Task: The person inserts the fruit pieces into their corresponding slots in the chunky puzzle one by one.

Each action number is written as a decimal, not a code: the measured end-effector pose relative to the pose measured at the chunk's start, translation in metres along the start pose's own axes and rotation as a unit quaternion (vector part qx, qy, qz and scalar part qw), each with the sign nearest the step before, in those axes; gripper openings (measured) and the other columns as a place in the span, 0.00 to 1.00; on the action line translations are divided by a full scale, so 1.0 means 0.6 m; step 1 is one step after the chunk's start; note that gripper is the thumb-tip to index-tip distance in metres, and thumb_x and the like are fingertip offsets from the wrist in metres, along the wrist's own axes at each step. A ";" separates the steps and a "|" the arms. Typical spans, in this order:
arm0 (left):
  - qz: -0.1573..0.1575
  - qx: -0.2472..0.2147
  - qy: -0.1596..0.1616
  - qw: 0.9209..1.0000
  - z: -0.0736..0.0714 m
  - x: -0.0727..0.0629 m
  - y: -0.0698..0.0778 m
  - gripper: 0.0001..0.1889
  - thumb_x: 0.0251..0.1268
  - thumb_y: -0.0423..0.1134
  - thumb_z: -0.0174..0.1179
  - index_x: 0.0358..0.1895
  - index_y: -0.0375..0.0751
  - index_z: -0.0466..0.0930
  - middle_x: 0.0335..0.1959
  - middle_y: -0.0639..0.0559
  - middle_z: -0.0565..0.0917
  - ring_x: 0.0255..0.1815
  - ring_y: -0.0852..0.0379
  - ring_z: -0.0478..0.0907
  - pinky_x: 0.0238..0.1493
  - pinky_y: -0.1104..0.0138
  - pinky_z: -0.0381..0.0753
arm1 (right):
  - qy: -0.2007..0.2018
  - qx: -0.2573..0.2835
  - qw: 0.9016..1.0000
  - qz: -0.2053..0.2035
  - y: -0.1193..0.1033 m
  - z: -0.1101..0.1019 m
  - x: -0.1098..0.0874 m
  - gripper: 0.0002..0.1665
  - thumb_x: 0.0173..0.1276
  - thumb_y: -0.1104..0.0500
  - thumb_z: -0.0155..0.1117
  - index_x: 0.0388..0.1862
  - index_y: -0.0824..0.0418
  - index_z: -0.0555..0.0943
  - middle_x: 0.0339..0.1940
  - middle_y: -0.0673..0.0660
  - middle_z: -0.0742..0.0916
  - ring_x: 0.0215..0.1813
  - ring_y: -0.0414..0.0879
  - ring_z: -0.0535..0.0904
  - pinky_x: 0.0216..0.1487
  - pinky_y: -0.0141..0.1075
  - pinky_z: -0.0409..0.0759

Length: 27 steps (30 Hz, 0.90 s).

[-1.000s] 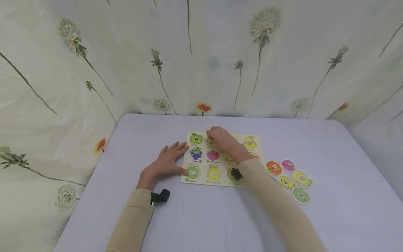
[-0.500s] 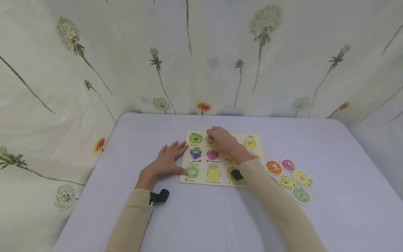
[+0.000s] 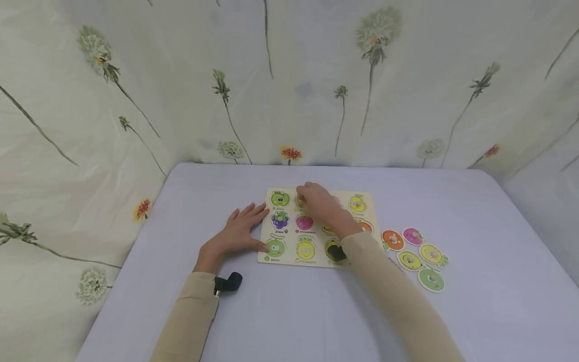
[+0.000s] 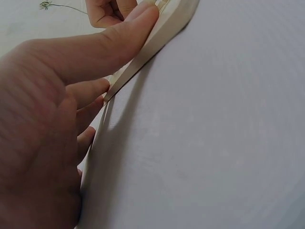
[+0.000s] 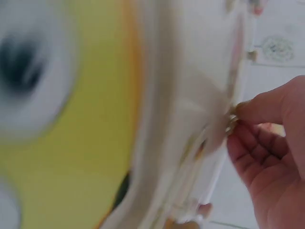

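Note:
A pale wooden fruit puzzle board (image 3: 290,247) lies on the table, with apple, grape, strawberry, melon and other fruit pictures. My left hand (image 3: 235,235) rests at its left edge, fingers stretched out and thumb over the melon corner; the left wrist view shows the thumb (image 4: 114,45) on the board's edge. My right hand (image 3: 320,203) reaches over the top row, second place from the left. There, in the right wrist view, thumb and fingers (image 5: 259,109) pinch the small knob (image 5: 231,125) of a puzzle piece. Most of that yellowish piece is hidden under the hand.
Right of the board lie several loose knobbed pieces: an orange (image 3: 392,240), a pink strawberry (image 3: 412,236), a yellow lemon (image 3: 409,261), a pineapple (image 3: 431,255) and a green melon (image 3: 430,280). A dandelion-print cloth (image 3: 289,100) hangs behind the white-covered table (image 3: 289,322).
Both hands stay in nearly the same place, the right still at the top-row piece. The whole head view shifts very slightly.

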State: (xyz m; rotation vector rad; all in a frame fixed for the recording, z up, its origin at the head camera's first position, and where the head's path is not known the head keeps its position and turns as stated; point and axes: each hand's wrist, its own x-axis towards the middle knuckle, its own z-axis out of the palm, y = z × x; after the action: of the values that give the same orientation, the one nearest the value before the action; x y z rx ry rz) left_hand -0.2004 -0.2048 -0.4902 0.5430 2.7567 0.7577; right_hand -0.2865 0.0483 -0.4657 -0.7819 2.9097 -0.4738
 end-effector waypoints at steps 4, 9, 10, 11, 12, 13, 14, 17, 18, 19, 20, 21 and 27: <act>-0.004 0.005 0.002 1.000 0.002 0.001 -0.003 0.57 0.46 0.64 0.72 0.80 0.54 0.51 0.83 0.59 0.49 0.85 0.50 0.38 0.82 0.45 0.33 | -0.008 -0.011 1.000 0.022 -0.008 -0.003 -0.001 0.05 0.71 0.63 0.57 0.43 0.54 0.78 0.36 0.52 0.78 0.40 0.47 0.73 0.42 0.38 0.75; -0.004 0.000 0.002 1.000 0.003 0.000 -0.004 0.57 0.47 0.63 0.72 0.80 0.53 0.52 0.83 0.58 0.50 0.85 0.49 0.38 0.82 0.44 0.33 | -0.020 -0.020 0.998 0.050 -0.012 -0.001 -0.001 0.08 0.70 0.62 0.57 0.46 0.51 0.77 0.38 0.51 0.78 0.43 0.47 0.73 0.41 0.40 0.74; -0.004 -0.001 0.002 1.000 0.003 0.001 -0.004 0.57 0.47 0.63 0.72 0.80 0.53 0.52 0.83 0.58 0.50 0.85 0.49 0.38 0.82 0.44 0.33 | -0.021 -0.021 0.998 0.054 -0.011 -0.001 -0.001 0.09 0.70 0.62 0.58 0.47 0.51 0.77 0.39 0.51 0.78 0.43 0.47 0.73 0.41 0.41 0.74; -0.005 -0.001 0.002 1.000 0.003 0.000 -0.004 0.57 0.47 0.63 0.73 0.80 0.53 0.52 0.83 0.59 0.50 0.85 0.50 0.38 0.82 0.44 0.33 | -0.022 -0.021 0.998 0.059 -0.011 0.000 -0.001 0.10 0.70 0.62 0.58 0.47 0.51 0.77 0.39 0.51 0.78 0.43 0.46 0.73 0.41 0.42 0.74; -0.006 -0.002 0.001 1.000 0.003 0.001 -0.004 0.57 0.47 0.63 0.72 0.80 0.54 0.52 0.83 0.59 0.49 0.85 0.50 0.38 0.82 0.45 0.32 | -0.022 -0.019 0.998 0.063 -0.011 0.000 -0.002 0.11 0.69 0.62 0.58 0.48 0.50 0.77 0.39 0.50 0.78 0.44 0.46 0.73 0.41 0.43 0.74; -0.006 0.000 0.002 1.000 0.003 0.001 -0.004 0.57 0.47 0.63 0.72 0.80 0.54 0.52 0.83 0.59 0.49 0.85 0.50 0.38 0.82 0.45 0.33 | -0.022 -0.018 0.998 0.065 -0.011 0.000 -0.002 0.11 0.69 0.62 0.58 0.48 0.50 0.78 0.40 0.50 0.78 0.44 0.46 0.73 0.41 0.44 0.75; -0.004 0.000 0.004 1.000 0.003 0.001 -0.004 0.57 0.47 0.63 0.73 0.80 0.53 0.52 0.83 0.59 0.50 0.85 0.50 0.38 0.82 0.45 0.33 | -0.023 -0.016 0.997 0.066 -0.011 0.000 -0.002 0.12 0.69 0.62 0.58 0.49 0.50 0.78 0.40 0.50 0.78 0.45 0.46 0.73 0.41 0.45 0.75; -0.005 0.000 0.003 1.000 0.004 0.001 -0.004 0.57 0.46 0.64 0.72 0.80 0.54 0.52 0.83 0.59 0.49 0.85 0.50 0.38 0.82 0.45 0.32 | -0.023 -0.015 0.997 0.070 -0.011 0.000 -0.004 0.12 0.68 0.62 0.57 0.49 0.50 0.77 0.40 0.50 0.78 0.45 0.47 0.73 0.41 0.48 0.75; -0.005 0.000 0.002 1.000 0.005 0.001 -0.005 0.57 0.46 0.64 0.72 0.80 0.54 0.52 0.83 0.59 0.49 0.85 0.50 0.38 0.82 0.45 0.32 | -0.022 -0.011 0.997 0.069 -0.011 -0.001 -0.005 0.12 0.68 0.62 0.58 0.49 0.50 0.78 0.41 0.50 0.78 0.45 0.47 0.73 0.42 0.47 0.75; -0.005 -0.001 0.001 1.000 0.005 0.001 -0.005 0.57 0.46 0.64 0.72 0.80 0.54 0.52 0.83 0.59 0.49 0.85 0.50 0.37 0.82 0.45 0.32 | -0.021 -0.010 0.997 0.070 -0.010 0.000 -0.007 0.12 0.67 0.62 0.58 0.49 0.51 0.78 0.41 0.50 0.78 0.45 0.47 0.73 0.42 0.46 0.75; -0.002 -0.002 0.001 1.000 0.005 0.001 -0.005 0.57 0.46 0.64 0.72 0.80 0.53 0.52 0.83 0.58 0.49 0.85 0.49 0.38 0.82 0.44 0.32 | -0.019 -0.005 0.997 0.071 -0.010 0.000 -0.008 0.12 0.66 0.62 0.59 0.48 0.51 0.78 0.40 0.50 0.78 0.45 0.47 0.73 0.43 0.45 0.74; -0.003 -0.003 -0.001 1.000 0.005 0.000 -0.004 0.57 0.46 0.64 0.72 0.80 0.53 0.51 0.83 0.59 0.49 0.85 0.49 0.37 0.82 0.45 0.32 | -0.017 0.000 0.997 0.071 -0.009 0.000 -0.010 0.12 0.65 0.63 0.61 0.46 0.51 0.78 0.40 0.50 0.78 0.45 0.47 0.73 0.43 0.44 0.74; -0.003 -0.003 0.001 1.000 0.003 -0.001 -0.002 0.57 0.47 0.63 0.72 0.80 0.53 0.52 0.83 0.58 0.49 0.85 0.49 0.37 0.82 0.45 0.32 | -0.003 0.035 0.997 0.062 -0.007 0.000 -0.019 0.10 0.61 0.65 0.64 0.39 0.54 0.77 0.37 0.52 0.78 0.42 0.48 0.73 0.43 0.39 0.71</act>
State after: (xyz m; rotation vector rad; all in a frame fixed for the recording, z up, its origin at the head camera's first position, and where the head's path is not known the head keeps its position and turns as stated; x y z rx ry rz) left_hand -0.1995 -0.2051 -0.4925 0.5326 2.7565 0.7647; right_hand -0.2746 0.0503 -0.4643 -0.5873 2.8962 -0.5576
